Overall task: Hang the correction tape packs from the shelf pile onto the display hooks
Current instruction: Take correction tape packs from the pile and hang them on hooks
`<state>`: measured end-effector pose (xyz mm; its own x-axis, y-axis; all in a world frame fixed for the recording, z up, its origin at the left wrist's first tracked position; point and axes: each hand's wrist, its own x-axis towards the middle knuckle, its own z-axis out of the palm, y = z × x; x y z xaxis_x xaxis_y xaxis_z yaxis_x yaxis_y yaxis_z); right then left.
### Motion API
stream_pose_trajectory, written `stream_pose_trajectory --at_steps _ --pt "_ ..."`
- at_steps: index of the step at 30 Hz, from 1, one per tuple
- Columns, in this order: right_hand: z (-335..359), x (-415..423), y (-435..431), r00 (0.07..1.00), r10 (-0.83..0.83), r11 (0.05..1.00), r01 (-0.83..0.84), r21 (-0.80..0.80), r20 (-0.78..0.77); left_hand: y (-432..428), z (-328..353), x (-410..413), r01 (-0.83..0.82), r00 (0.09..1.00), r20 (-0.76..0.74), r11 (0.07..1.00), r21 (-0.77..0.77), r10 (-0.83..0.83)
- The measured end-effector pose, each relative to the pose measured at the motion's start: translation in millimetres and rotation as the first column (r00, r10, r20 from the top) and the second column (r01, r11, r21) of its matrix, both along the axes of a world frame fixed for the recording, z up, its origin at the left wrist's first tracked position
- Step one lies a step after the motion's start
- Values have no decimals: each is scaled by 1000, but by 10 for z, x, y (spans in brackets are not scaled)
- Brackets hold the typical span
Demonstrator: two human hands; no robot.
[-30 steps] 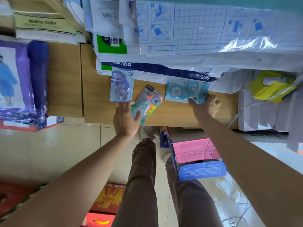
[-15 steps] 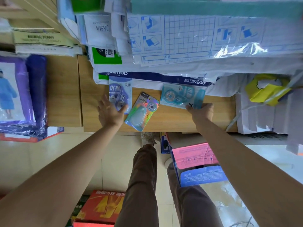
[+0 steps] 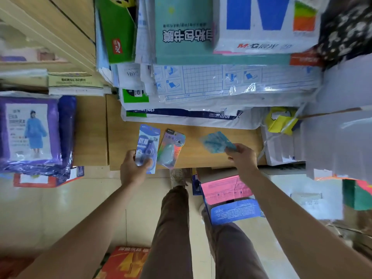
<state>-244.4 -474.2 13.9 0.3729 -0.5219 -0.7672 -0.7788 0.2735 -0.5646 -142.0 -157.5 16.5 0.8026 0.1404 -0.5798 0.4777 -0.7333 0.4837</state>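
Observation:
Three correction tape packs are at the front of the wooden shelf (image 3: 211,158). My left hand (image 3: 133,168) grips the lower end of the blue pack marked 30m (image 3: 148,143), thumb over its front, at the shelf's front edge. The multicoloured pack (image 3: 171,150) lies flat on the shelf just right of it, untouched. My right hand (image 3: 242,158) pinches one corner of the teal pack (image 3: 216,144), which is tilted and blurred above the shelf. No display hooks are in view.
A stack of paper reams and plastic book-cover packs (image 3: 201,87) fills the shelf behind. A purple raincoat pack (image 3: 30,131) lies left, a yellow bag (image 3: 280,121) right. Below the shelf stand a pink-and-blue carton (image 3: 227,198) and my legs.
My left hand has closed round the blue pack and drawn it to the shelf edge. My right hand has lifted and turned the teal pack. The camera has tilted upward.

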Motion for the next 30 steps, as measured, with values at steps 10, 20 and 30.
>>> stream_pose_trajectory --at_steps 10,20,30 --pt "1581 -157 -102 927 367 921 -351 -169 76 -459 1502 -545 51 999 29 946 -319 -44" --pt "2913 -290 -185 823 455 866 -319 -384 342 -827 2901 -422 155 959 283 876 -457 -22" --pt "4490 -40 -546 645 444 870 -145 -471 622 -1126 4328 70 346 798 602 800 -490 24"
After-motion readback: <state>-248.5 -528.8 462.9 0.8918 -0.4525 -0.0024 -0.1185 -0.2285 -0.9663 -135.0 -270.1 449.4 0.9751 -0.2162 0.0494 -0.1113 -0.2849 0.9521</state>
